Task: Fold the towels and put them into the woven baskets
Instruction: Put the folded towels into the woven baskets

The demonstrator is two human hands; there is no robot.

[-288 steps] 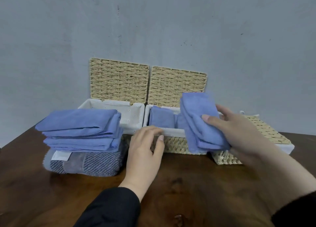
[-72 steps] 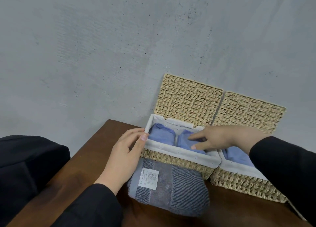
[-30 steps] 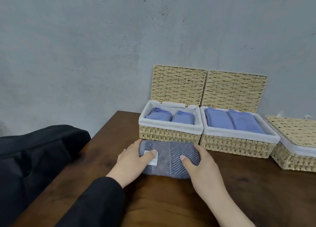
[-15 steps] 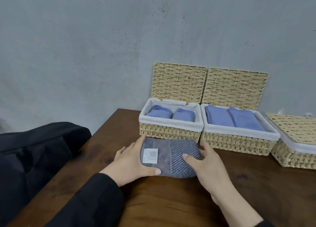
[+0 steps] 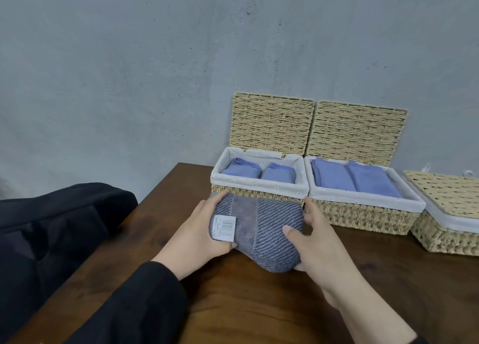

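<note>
We hold the grey towel [image 5: 261, 233] between both hands, just in front of the left basket [image 5: 259, 192] and, as far as we can tell, lifted off the table [image 5: 259, 304]; our left hand [image 5: 199, 236] grips its left end, thumb curled under the paper tag [image 5: 224, 227], and our right hand [image 5: 317, 242] grips the right end, thumb pressed on top. The grey bundle looks thick and loosely rolled; if we ease either grip, the folds may sag open in the middle and we would have to fold again. The left basket already holds two blue towels [image 5: 258, 171] side by side, and the middle basket [image 5: 363, 203] two more [image 5: 355, 179]; neither seems to leave room, so forcing the grey one in could crush or unroll what lies there. The right basket [image 5: 451, 224] has its lid [image 5: 448, 192] down; we would need a free hand to lift it, and one hand alone may let the bundle droop. The dark cloth [image 5: 51, 227] at the far left is well apart.
</note>
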